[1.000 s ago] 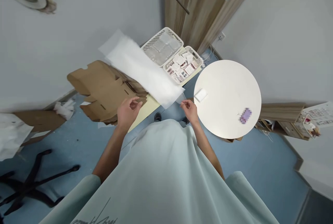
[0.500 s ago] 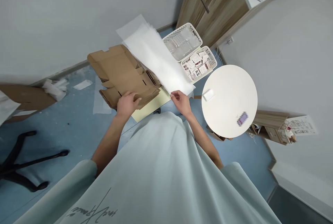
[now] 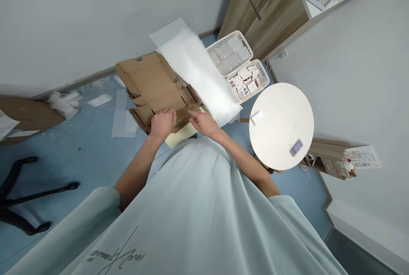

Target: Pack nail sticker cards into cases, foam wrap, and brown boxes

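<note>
A stack of flattened brown cardboard boxes (image 3: 156,83) lies in front of me, the top one with slots and side flaps. My left hand (image 3: 163,124) is closed over the near edge of the top box, its fingertips partly hidden. At the near right corner my right hand (image 3: 205,123) pinches the cardboard edge between thumb and fingers. Beside the boxes, a pile of translucent white sheets (image 3: 201,70) lies slantwise, its near end just beyond my right hand. Pale yellow board (image 3: 180,135) shows beneath the boxes.
Two white baskets stand behind the sheets: one with clear plastic packets (image 3: 228,55), one with small printed cards (image 3: 245,82). A round white table (image 3: 284,126) is at right, bearing a small white object (image 3: 257,117). Black chair legs (image 3: 35,196) stand at left; a wooden cabinet (image 3: 252,7) is behind.
My right hand has moved left from the sheets' near end to the cardboard edge. My left hand has closed more over the box edge. The view has shifted slightly.
</note>
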`<state>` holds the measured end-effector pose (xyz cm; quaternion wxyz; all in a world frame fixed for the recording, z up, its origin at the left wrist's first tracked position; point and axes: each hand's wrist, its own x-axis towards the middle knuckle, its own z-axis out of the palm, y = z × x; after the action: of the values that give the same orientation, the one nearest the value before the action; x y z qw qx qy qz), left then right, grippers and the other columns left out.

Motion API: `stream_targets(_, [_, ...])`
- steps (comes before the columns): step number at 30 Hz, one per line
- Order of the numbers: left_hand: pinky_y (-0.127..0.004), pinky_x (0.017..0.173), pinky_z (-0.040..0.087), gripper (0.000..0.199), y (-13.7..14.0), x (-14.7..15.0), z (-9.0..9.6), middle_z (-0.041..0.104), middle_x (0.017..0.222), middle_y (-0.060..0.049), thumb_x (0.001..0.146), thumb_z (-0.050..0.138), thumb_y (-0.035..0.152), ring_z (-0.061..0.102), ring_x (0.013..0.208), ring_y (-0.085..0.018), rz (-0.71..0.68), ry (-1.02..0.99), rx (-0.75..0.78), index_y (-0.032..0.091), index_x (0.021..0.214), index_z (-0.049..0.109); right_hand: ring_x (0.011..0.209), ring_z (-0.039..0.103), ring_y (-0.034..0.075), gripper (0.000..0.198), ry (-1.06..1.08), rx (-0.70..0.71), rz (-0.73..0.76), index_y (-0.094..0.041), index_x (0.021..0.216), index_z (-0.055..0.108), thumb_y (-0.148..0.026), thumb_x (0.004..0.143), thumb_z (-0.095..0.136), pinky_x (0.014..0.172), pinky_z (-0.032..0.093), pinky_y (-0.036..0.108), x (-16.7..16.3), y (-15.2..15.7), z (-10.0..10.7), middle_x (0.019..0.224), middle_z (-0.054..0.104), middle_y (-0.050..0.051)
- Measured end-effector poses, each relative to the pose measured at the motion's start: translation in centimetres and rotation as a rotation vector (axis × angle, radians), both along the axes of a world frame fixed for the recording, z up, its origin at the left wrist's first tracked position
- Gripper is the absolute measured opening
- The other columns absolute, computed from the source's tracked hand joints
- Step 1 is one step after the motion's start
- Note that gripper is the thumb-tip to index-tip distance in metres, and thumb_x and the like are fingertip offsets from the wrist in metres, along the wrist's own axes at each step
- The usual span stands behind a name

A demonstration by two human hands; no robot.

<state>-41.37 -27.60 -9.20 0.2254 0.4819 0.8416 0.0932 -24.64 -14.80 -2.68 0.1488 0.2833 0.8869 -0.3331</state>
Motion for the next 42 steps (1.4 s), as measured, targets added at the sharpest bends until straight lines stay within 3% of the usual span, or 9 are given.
stream_targets(2, [-0.043,0.089,0.057,0.043,0.2,0.3,-0.1,0.082,0.120,-0.021,0.110,0.040,0.027,0.076,0.113,-0.036,0.003,0.014,0.005,0.013,0.122,0.079,0.122,0.077,0.030,0.053,-0.102,0.049,0.099,-0.013,0.168,0.052,-0.019,0.116,0.047,0.105,0.059,0.039,-1.3,-0.1,-0.7,0.134,0.080,0.017])
stream_targets(5, [-0.043,0.089,0.058,0.040,0.2,0.5,-0.3,0.081,0.123,-0.020,0.107,0.046,0.024,0.076,0.115,-0.036,0.003,-0.009,0.006,0.014,0.126,0.080,0.122,0.077,0.031,0.050,-0.238,0.075,0.180,-0.014,0.159,0.059,-0.012,0.113,0.041,0.100,0.060,0.040,-2.7,-0.3,-1.5,0.134,0.080,0.018])
stream_targets(15, [-0.044,0.099,0.059,0.039,-0.5,0.4,-1.5,0.081,0.121,-0.014,0.104,0.052,0.024,0.073,0.117,-0.033,0.035,-0.108,0.086,0.022,0.120,0.088,0.134,0.076,0.031,0.040,-0.445,0.020,0.177,-0.012,0.142,0.069,-0.005,0.108,0.048,0.104,0.063,0.039,-3.9,-1.4,-1.9,0.136,0.080,0.022])
stream_targets(21, [-0.045,0.106,0.059,0.038,-1.8,0.5,1.7,0.081,0.120,-0.012,0.105,0.053,0.028,0.072,0.115,-0.032,0.090,-0.114,0.224,0.024,0.117,0.089,0.133,0.078,0.033,0.033,-0.432,-0.014,0.143,-0.014,0.134,0.075,-0.008,0.105,0.060,0.104,0.066,0.042,-4.3,-0.8,-2.4,0.139,0.080,0.022])
stream_targets(27, [-0.044,0.105,0.064,0.043,-2.5,0.0,5.6,0.083,0.127,-0.008,0.109,0.047,0.028,0.078,0.114,-0.028,0.201,-0.045,0.454,0.027,0.129,0.086,0.128,0.080,0.038,0.061,-0.329,-0.018,0.065,-0.013,0.160,0.060,-0.008,0.100,0.068,0.098,0.069,0.045,-3.6,-1.8,-2.1,0.134,0.081,0.024])
stream_targets(31, [-0.046,0.111,0.067,0.043,-2.3,-0.6,7.4,0.083,0.134,-0.007,0.114,0.048,0.030,0.080,0.126,-0.028,0.182,0.044,0.714,0.031,0.140,0.082,0.118,0.083,0.032,0.050,-0.149,-0.064,0.018,-0.018,0.159,0.062,-0.029,0.111,0.066,0.095,0.066,0.039,-1.0,-0.5,0.4,0.124,0.086,0.015])
stream_targets(34, [-0.051,0.119,0.065,0.044,-1.5,-0.7,8.7,0.082,0.140,-0.006,0.117,0.047,0.030,0.077,0.135,-0.029,0.077,0.080,0.887,0.032,0.147,0.079,0.093,0.082,0.021,0.036,0.237,-0.223,-0.241,-0.021,0.134,0.076,-0.045,0.118,0.054,0.090,0.063,0.033,2.5,2.1,3.9,0.108,0.085,0.006])
stream_targets(38, [-0.052,0.126,0.060,0.043,0.9,0.6,10.4,0.080,0.145,-0.007,0.118,0.049,0.030,0.074,0.142,-0.030,-0.117,0.058,0.943,0.031,0.152,0.076,0.081,0.077,0.018,0.054,0.564,-0.218,-0.598,-0.022,0.114,0.081,-0.074,0.105,0.065,0.081,0.062,0.031,7.6,5.3,9.1,0.112,0.084,0.004])
stream_targets(42, [-0.051,0.124,0.062,0.045,4.9,4.0,12.0,0.080,0.147,-0.008,0.118,0.050,0.026,0.071,0.145,-0.030,-0.364,-0.011,0.949,0.031,0.157,0.071,0.077,0.074,0.020,0.060,0.667,-0.104,-0.848,-0.023,0.097,0.081,-0.082,0.094,0.074,0.069,0.059,0.030,12.2,7.2,11.9,0.093,0.081,0.004])
